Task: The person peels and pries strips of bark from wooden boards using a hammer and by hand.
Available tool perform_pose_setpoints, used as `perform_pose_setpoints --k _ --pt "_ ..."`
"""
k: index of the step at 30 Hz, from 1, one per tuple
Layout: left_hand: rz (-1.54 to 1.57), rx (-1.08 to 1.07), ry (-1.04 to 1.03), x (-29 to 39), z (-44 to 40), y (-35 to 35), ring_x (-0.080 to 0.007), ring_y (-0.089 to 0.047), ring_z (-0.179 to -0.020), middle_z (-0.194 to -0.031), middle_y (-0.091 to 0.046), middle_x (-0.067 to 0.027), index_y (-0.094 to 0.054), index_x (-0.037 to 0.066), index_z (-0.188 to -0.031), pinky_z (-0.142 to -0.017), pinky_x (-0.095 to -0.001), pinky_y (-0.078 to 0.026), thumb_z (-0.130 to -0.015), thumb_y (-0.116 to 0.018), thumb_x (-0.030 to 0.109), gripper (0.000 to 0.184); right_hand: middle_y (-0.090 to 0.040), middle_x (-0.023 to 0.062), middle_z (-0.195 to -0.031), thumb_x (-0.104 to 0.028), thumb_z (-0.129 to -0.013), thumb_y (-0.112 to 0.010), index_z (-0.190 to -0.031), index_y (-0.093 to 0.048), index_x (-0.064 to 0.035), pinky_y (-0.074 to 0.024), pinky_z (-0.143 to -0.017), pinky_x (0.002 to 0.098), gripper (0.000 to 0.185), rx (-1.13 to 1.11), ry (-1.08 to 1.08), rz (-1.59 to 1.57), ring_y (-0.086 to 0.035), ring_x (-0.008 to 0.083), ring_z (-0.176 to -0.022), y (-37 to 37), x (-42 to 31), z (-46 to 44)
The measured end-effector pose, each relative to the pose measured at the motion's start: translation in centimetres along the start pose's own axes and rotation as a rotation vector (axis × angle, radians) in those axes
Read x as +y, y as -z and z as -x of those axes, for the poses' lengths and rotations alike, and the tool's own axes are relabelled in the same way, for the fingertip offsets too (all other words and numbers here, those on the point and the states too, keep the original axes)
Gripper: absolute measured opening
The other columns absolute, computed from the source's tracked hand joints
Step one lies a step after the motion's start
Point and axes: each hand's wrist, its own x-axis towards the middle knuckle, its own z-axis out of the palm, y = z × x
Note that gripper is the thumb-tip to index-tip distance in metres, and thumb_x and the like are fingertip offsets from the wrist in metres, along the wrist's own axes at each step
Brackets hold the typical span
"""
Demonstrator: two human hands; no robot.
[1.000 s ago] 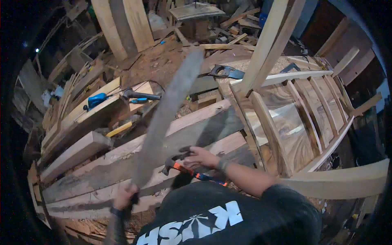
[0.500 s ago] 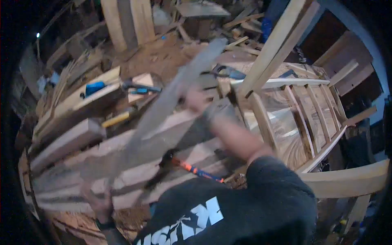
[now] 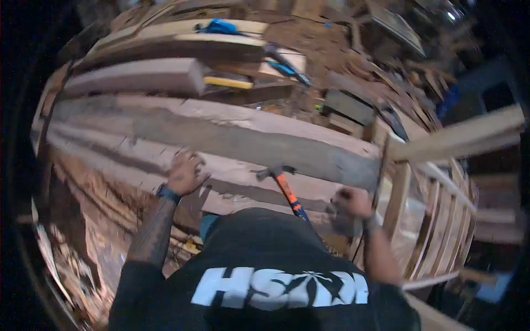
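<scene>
My left hand [image 3: 186,173] rests on a pale plank of the bench with loosely bent fingers, nothing visible in it. At the bench's right end, my right hand [image 3: 356,204] is smeared by motion, so its fingers and anything in them cannot be made out. Between the hands lies a claw hammer [image 3: 288,193] with an orange and dark blue handle, its head on the planks and its handle towards my body. Beyond both hands, a long grey-brown board [image 3: 248,144] lies flat along the pale planks [image 3: 221,161].
A thick timber block [image 3: 138,74] lies behind the bench, near a yellow-edged tool [image 3: 228,83]. Farther back are a bright blue object [image 3: 218,26] and a blue-and-black tool [image 3: 287,67]. A slatted wooden frame [image 3: 436,220] with a projecting beam [image 3: 464,135] stands at right.
The long board was raised at a slant between my hands; now it lies flat on the bench. My right hand has come down and back. The view has turned.
</scene>
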Motion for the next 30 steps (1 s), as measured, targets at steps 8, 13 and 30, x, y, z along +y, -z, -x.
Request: perform_pose_setpoints --k 8,13,30 --pt "-0.137 0.249 0.273 -7.6 -0.2 -5.6 -0.039 -0.043 -0.137 -0.143 -0.05 -0.0182 -0.061 0.021 -0.137 -0.113 -0.0589 -0.031 -0.085 -0.073 0.051 0.061 -0.07 0.0224 -0.108 -0.035 -0.087 -0.079 -0.114 -0.066 -0.0046 -0.0537 -0.085 0.049 0.043 0.034 0.071 -0.044 -0.068 0.0421 -0.1 -10.9 -5.6 3.2" --pt "-0.053 0.317 0.336 -7.8 1.0 -5.8 -0.0395 -0.041 -0.141 -0.146 -0.048 -0.0192 -0.059 0.022 -0.14 -0.118 -0.059 -0.026 -0.087 -0.071 0.051 0.062 -0.07 0.0256 -0.102 -0.028 -0.084 -0.079 -0.11 -0.062 -0.0032 -0.0527 -0.081 0.0527 0.039 -0.018 0.135 0.15 -0.067 0.0457 -0.099 -11.7 -7.1 1.3" --pt "0.028 0.309 0.337 -9.3 2.3 -6.0 -0.0414 -0.033 -0.15 -0.153 -0.046 -0.0167 -0.059 0.024 -0.144 -0.123 -0.0587 -0.02 -0.09 -0.067 0.05 0.06 -0.054 0.0034 -0.068 -0.002 -0.09 -0.064 -0.099 -0.054 -0.0072 -0.0415 -0.043 0.031 0.015 -0.368 -0.196 -0.792 -0.051 0.0149 -0.046 -10.3 -12.4 -3.9"
